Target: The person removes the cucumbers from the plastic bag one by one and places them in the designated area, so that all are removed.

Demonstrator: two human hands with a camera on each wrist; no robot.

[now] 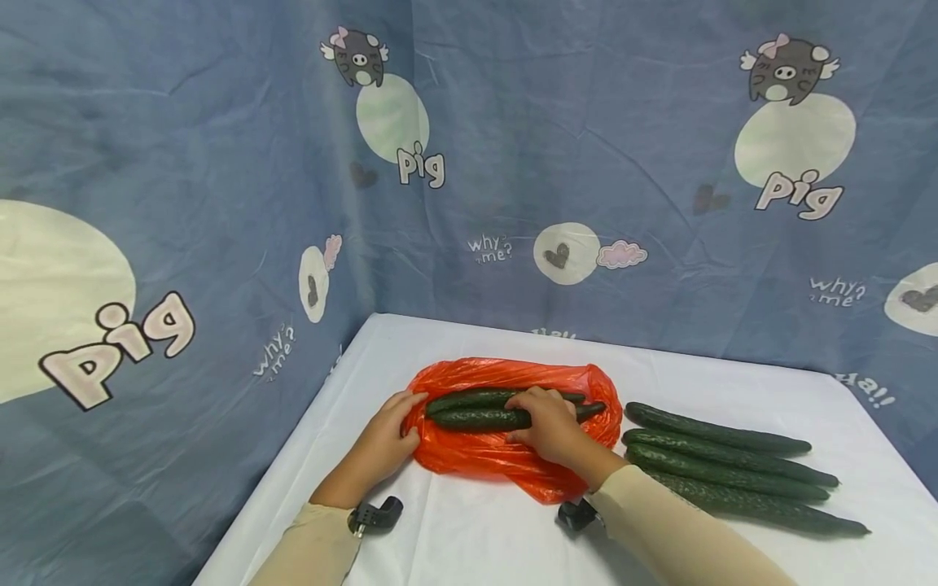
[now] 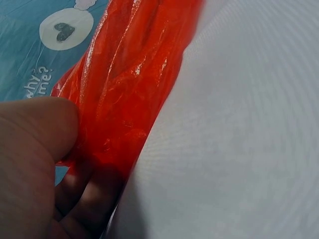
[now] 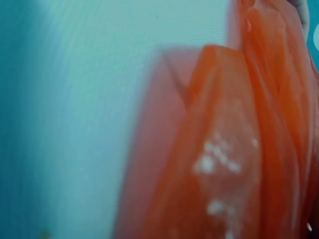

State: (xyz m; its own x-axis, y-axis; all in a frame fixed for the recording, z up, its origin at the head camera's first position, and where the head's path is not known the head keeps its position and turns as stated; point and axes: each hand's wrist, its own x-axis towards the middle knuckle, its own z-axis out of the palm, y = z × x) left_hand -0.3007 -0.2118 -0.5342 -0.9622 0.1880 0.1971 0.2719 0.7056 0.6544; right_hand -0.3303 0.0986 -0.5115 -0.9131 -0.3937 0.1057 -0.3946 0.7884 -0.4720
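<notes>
A red plastic bag [image 1: 469, 460] lies spread on the table, with two dark green cucumbers [image 1: 476, 419] side by side in its opening. My left hand [image 1: 384, 438] pinches the bag's left edge; in the left wrist view the thumb presses the red plastic [image 2: 124, 84] against the fingers behind it. Over the right part of the cucumbers, my right hand [image 1: 551, 423] grips the nearer one, fingers across its top and thumb on the near side. The right wrist view is filled by blurred bag plastic [image 3: 224, 149], which hides most of that hand.
Several more cucumbers [image 1: 733, 468] lie roughly parallel on the white-covered table [image 1: 469, 537], right of the bag and near my right forearm. Blue printed fabric [image 1: 623, 179] stands behind and at the left of the table.
</notes>
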